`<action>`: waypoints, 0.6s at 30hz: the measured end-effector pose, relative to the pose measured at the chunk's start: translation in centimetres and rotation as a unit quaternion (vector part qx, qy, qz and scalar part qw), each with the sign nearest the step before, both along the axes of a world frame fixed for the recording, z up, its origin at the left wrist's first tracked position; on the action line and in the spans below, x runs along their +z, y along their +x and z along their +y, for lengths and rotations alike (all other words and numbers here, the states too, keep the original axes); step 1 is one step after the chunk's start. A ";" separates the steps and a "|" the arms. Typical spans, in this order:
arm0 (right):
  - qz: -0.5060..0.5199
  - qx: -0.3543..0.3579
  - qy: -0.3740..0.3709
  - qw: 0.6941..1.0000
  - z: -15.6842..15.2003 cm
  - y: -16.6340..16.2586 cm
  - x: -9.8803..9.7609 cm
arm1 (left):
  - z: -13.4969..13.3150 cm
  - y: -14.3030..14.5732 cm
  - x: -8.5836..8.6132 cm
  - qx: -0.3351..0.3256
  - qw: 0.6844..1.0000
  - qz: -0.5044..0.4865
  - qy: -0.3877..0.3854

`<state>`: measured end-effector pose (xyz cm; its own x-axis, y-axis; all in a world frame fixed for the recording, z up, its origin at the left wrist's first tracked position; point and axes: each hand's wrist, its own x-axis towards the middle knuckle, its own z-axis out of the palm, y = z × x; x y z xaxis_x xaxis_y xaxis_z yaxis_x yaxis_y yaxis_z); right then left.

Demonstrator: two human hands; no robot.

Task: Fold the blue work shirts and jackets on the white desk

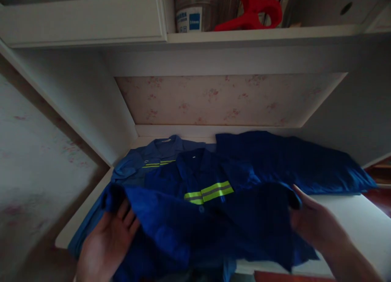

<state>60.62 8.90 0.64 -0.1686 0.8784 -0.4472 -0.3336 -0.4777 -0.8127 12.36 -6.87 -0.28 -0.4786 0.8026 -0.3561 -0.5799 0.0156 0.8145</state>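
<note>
So the big relation here is the navy work jacket (195, 219) sitting right between the two hands, with its long axis running away from the person. The collar (205, 159) is at the far end, and the lower part is raised toward the near side in a loose band slung from hand to hand. I'd say whatever comes next hangs on that: the free length lies straight ahead, past the lifted cloth, and the hands are out at the sides.

The left hand (106, 239) is palm up with loosely curled fingers and cloth bunched at the tips; can't tell if it's actually pinching. The right hand (314, 223) looks clamped on the opposite edge, thumb on the near side (bit blurry, so take the exact grip with a grain of salt). The collar looks slightly nearer the left hand, while the yellow reflective stripe (216, 191) is roughly midway between both.

The jacket is on a white desk (357, 219), overlapping a paler blue work shirt (165, 149) behind it to the left. Beyond the right hand there's a dark blue cushion-like bundle (284, 164), lying more crosswise along the back.
</note>
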 end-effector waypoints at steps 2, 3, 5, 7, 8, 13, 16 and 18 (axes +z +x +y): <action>0.011 0.017 0.016 1.000 5.9 -3.9 0.1 | 5.0 -0.7 -0.2 0.008 0.999 -0.023 0.027; 0.010 0.030 0.045 0.999 8.7 -5.5 -0.1 | 7.3 -1.3 -0.7 0.012 0.999 -0.016 0.025; -0.034 0.025 0.068 0.997 13.2 -7.8 -1.1 | 10.6 -2.5 -2.2 0.033 0.998 0.044 -0.019; -0.160 0.036 0.114 0.980 15.8 -8.5 -2.7 | 11.6 -3.9 -3.9 0.061 0.990 0.099 -0.075; -0.231 0.043 0.138 0.962 16.5 -8.4 -3.6 | 11.5 -4.5 -4.6 0.061 0.986 0.122 -0.100; -0.512 0.152 0.369 0.761 17.8 -8.9 -5.7 | 10.2 -6.8 -6.3 -0.096 0.849 0.491 -0.171; -0.638 0.251 0.418 0.596 19.4 -10.8 -5.7 | 12.2 -7.4 -6.5 -0.144 0.701 0.677 -0.171; -0.660 0.319 0.411 0.541 20.7 -11.8 -5.9 | 13.7 -7.7 -7.0 -0.159 0.656 0.714 -0.186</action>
